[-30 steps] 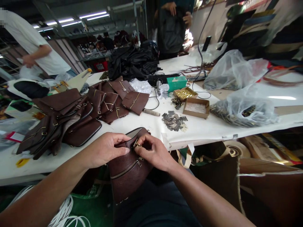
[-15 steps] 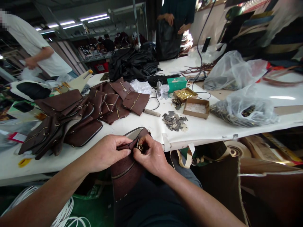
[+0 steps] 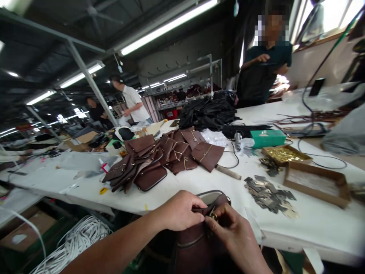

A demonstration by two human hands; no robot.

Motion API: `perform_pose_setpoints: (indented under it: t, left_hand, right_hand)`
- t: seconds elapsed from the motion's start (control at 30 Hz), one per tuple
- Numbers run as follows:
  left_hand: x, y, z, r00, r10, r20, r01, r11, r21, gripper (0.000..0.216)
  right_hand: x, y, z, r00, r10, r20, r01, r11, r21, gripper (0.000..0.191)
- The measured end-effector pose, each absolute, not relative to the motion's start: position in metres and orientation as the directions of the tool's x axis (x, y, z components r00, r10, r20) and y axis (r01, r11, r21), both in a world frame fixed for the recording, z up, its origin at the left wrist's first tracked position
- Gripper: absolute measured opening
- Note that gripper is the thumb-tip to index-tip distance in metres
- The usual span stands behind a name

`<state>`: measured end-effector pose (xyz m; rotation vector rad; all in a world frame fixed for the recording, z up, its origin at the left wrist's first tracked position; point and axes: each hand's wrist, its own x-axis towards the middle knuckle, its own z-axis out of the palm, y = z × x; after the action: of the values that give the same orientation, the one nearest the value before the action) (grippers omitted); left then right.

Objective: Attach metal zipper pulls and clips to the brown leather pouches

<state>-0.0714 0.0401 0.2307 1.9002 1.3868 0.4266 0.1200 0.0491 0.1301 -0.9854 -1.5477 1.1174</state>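
A dark brown leather bag (image 3: pixel 189 245) with a zip across its side is in front of me at the table's near edge, its opening upward. My left hand (image 3: pixel 181 213) is closed on the bag's upper edge, pinching the leather between thumb and fingers. Close beside it, my right hand (image 3: pixel 234 230) pinches a small brass-coloured metal fitting (image 3: pixel 213 217) against the same edge. Fingers hide part of the fitting, so its exact kind is unclear. The bag's lower part is dark and cut off by the frame.
Brown leather bags (image 3: pixel 151 167) lie heaped on the white table (image 3: pixel 168 182). To the right are flat metal plates (image 3: pixel 270 196), a box of gold-coloured parts (image 3: pixel 285 154), an open cardboard box (image 3: pixel 316 180) and a green box (image 3: pixel 268 138). A person (image 3: pixel 265 72) stands beyond black material (image 3: pixel 208 110).
My view has swung up and to the left, so the table and hands appear farther right and lower. Both hands keep their pinch at the bag's edge.
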Motion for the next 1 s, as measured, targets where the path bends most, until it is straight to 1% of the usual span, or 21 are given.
perform_pose_setpoints:
  t: [0.13,0.27,0.33,0.4,0.47,0.53,0.6,0.63,0.67,0.73,0.77,0.83,0.9,1.0]
  left_hand:
    - [-0.074,0.036,0.234,0.382,0.911,-0.156,0.693,-0.170,0.701,0.026]
    - [-0.074,0.029,0.235,0.403,0.904,-0.147,0.710,-0.207,0.674,0.027]
    - [-0.074,0.026,0.233,0.398,0.908,-0.126,0.721,-0.225,0.655,0.028]
    - [-0.073,0.023,0.230,0.359,0.927,-0.109,0.746,-0.215,0.630,0.031]
    - [-0.071,0.019,0.226,0.285,0.952,-0.109,0.761,-0.156,0.630,0.036]
    - [-0.069,0.016,0.222,0.218,0.971,-0.098,0.763,-0.107,0.638,0.035]
    - [-0.069,0.012,0.218,0.201,0.978,-0.056,0.775,-0.124,0.620,0.029]
    - [-0.070,0.010,0.216,0.213,0.977,-0.023,0.787,-0.158,0.596,0.026]
    - [-0.071,0.008,0.214,0.235,0.972,0.013,0.799,-0.201,0.568,0.025]
    - [-0.073,0.004,0.210,0.287,0.955,0.082,0.816,-0.288,0.502,0.021]
    - [-0.075,0.002,0.209,0.310,0.944,0.116,0.822,-0.327,0.466,0.019]
    - [-0.078,-0.001,0.206,0.354,0.920,0.171,0.825,-0.393,0.406,0.017]
    - [-0.080,-0.003,0.203,0.391,0.897,0.204,0.821,-0.440,0.363,0.014]
    - [-0.084,-0.004,0.199,0.425,0.876,0.229,0.817,-0.480,0.319,0.012]
  right_hand:
    - [0.121,0.053,0.117,-0.266,0.941,0.210,0.101,0.244,-0.964,0.041]
    - [0.119,0.055,0.099,-0.279,0.943,0.182,0.160,0.232,-0.959,0.044]
    - [0.120,0.055,0.097,-0.303,0.940,0.159,0.189,0.222,-0.957,0.041]
    - [0.124,0.054,0.103,-0.355,0.925,0.136,0.239,0.231,-0.943,0.034]
    - [0.132,0.052,0.116,-0.446,0.886,0.126,0.279,0.271,-0.921,0.027]
    - [0.144,0.051,0.132,-0.534,0.834,0.141,0.304,0.345,-0.888,0.022]
    - [0.155,0.052,0.146,-0.552,0.810,0.200,0.349,0.441,-0.827,0.021]
    - [0.160,0.053,0.151,-0.529,0.808,0.261,0.380,0.500,-0.778,0.020]
    - [0.164,0.055,0.154,-0.500,0.798,0.337,0.414,0.562,-0.716,0.021]
    - [0.167,0.059,0.158,-0.491,0.729,0.477,0.458,0.682,-0.570,0.025]
    - [0.166,0.061,0.159,-0.524,0.681,0.512,0.462,0.732,-0.501,0.025]
    - [0.161,0.061,0.157,-0.622,0.606,0.496,0.440,0.794,-0.419,0.019]
    - [0.154,0.059,0.154,-0.680,0.585,0.443,0.413,0.804,-0.428,0.017]
    - [0.147,0.053,0.150,-0.688,0.608,0.396,0.369,0.763,-0.530,0.021]
